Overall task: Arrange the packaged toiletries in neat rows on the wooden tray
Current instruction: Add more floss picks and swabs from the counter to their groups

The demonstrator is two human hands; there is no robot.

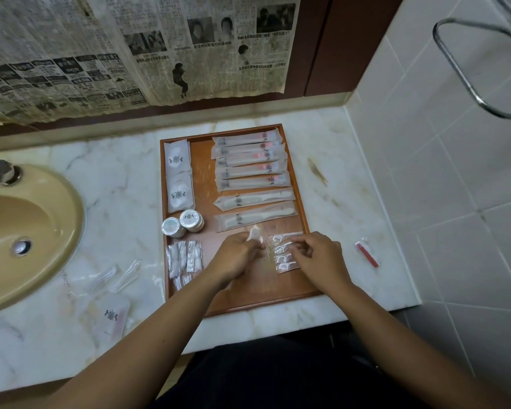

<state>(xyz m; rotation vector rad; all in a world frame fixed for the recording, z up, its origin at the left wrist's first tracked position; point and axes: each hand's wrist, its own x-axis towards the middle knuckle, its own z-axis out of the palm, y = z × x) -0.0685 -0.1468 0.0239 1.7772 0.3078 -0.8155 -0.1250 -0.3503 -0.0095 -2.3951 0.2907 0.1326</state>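
My left hand [233, 256] pinches a floss packet [255, 235]. Right hand [319, 256] grip on floss row [282, 258] unclear. A nudge could skew it.

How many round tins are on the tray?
2. Left tin sits by the left rim of the tray; right tin is beside it. None seem hidden.

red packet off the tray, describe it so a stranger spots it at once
Find the wooden tray on the marble counter. Beside its right edge, alone on the stone, lies a slim clear packet. It is the only one with a solid red strip inside.
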